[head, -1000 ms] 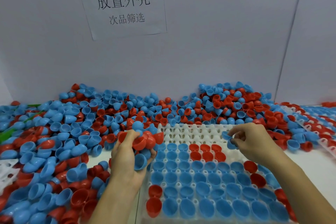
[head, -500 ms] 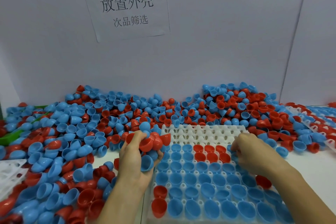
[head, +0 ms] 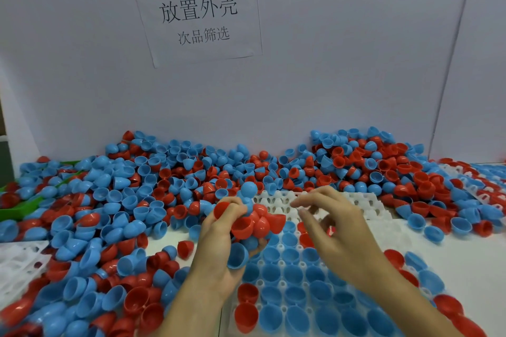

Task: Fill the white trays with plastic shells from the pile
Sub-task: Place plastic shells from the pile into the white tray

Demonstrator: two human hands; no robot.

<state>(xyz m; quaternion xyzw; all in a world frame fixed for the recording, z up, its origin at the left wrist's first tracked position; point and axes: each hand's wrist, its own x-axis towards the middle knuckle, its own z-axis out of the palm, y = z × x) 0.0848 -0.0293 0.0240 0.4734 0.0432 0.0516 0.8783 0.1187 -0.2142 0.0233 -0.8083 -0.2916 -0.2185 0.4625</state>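
A white tray (head: 364, 206) lies in front of me, most of its cups filled with blue and red shells; its far rows are bare. My left hand (head: 219, 243) grips a handful of shells (head: 254, 223), red and blue, above the tray's left edge. My right hand (head: 336, 230) hovers over the middle of the tray with fingers loosely spread, its fingertips close to the handful and nothing held in it. A large pile of blue and red plastic shells (head: 169, 180) covers the table behind and to the left.
More shells heap up at the back right (head: 388, 167). Another white tray (head: 16, 262) shows at the left edge, and a filled one (head: 482, 180) at the far right. A green bin (head: 13, 208) sits at the left. A paper sign (head: 197, 13) hangs on the back wall.
My right hand lifted off the tray's right side and moved left toward the handful in my left hand. The left hand still grips its shells. The camera moved closer.
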